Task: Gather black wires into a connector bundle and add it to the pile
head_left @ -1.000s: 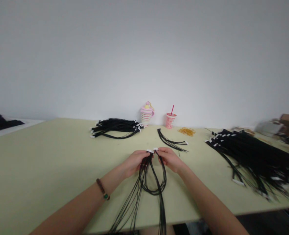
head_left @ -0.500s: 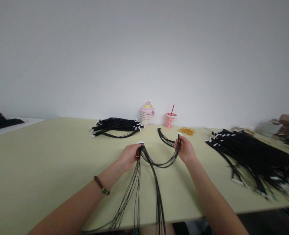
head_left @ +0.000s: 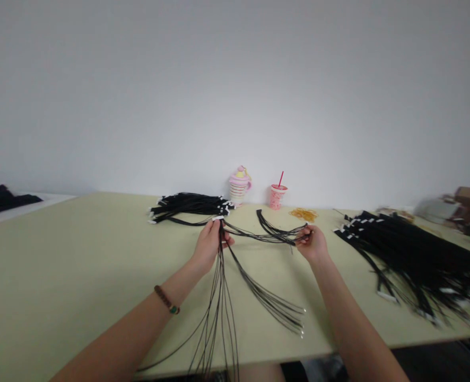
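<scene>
My left hand (head_left: 208, 245) is closed round a bunch of thin black cables (head_left: 219, 297) near their white connector; the long strands trail toward me over the table's front edge. My right hand (head_left: 313, 243) pinches the other end of one black cable (head_left: 259, 236) that stretches between both hands, low over the table. It ends beside a small pile of black cables (head_left: 272, 229) lying behind it. Another strand (head_left: 272, 302) fans out on the table toward the front right.
A pale green table (head_left: 79, 254) carries a tied bundle of black cables (head_left: 187, 207) at the back, a big heap of black cables (head_left: 410, 254) on the right, yellow rubber bands (head_left: 303, 214), a pink striped cup (head_left: 238, 185) and a pink cup with a straw (head_left: 277, 195).
My hands have moved apart and away from me. The right hand drew one cable out to the right beside the small pile; the looped strands have straightened and a strand now lies on the table.
</scene>
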Demonstrator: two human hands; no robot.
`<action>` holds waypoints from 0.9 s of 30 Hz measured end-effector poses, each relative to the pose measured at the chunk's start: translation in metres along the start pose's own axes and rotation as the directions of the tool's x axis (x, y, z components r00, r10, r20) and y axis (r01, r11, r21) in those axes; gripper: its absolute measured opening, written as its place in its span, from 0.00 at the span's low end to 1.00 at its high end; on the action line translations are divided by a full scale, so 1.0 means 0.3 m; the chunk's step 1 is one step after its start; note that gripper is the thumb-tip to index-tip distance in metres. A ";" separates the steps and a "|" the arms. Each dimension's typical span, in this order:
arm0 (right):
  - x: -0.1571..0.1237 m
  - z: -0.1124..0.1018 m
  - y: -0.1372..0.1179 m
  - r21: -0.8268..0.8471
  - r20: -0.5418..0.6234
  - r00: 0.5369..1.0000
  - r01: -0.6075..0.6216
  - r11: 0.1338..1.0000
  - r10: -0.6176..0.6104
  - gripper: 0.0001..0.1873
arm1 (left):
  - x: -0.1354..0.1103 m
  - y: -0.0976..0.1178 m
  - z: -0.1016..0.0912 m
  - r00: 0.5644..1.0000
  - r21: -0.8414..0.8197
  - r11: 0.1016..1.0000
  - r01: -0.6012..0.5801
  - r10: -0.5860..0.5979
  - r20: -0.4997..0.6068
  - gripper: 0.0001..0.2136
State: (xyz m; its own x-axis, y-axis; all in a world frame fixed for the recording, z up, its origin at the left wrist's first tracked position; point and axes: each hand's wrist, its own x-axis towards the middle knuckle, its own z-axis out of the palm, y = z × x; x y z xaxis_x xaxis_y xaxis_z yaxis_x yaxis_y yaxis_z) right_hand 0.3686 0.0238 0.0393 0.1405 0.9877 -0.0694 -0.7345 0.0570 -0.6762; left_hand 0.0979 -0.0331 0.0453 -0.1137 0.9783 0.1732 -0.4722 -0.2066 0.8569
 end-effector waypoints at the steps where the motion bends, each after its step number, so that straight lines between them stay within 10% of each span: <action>1: 0.000 -0.002 -0.004 0.019 0.005 1.000 0.010 1.000 -0.011 0.10 | -0.001 0.000 -0.003 1.000 0.005 1.000 0.014 -0.014 0.013 0.09; 11: -0.087 -0.004 -0.086 0.174 0.287 0.937 0.155 0.972 -0.201 0.11 | 0.001 0.035 -0.015 0.977 0.060 0.977 0.207 -0.209 0.046 0.11; 27: -0.138 0.065 0.052 -0.254 0.585 0.784 -0.063 0.965 0.206 0.10 | 0.024 -0.066 -0.065 0.891 0.199 0.886 0.418 -0.443 0.101 0.10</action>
State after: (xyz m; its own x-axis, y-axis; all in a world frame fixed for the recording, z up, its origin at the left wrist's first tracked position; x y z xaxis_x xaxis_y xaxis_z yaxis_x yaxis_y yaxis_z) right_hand 0.3383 -0.0134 0.0458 -0.4293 0.8718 0.2358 -0.5489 -0.0445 -0.8347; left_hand 0.0893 -0.0222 0.0201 0.1965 0.9646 -0.1759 -0.2926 0.2289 0.9284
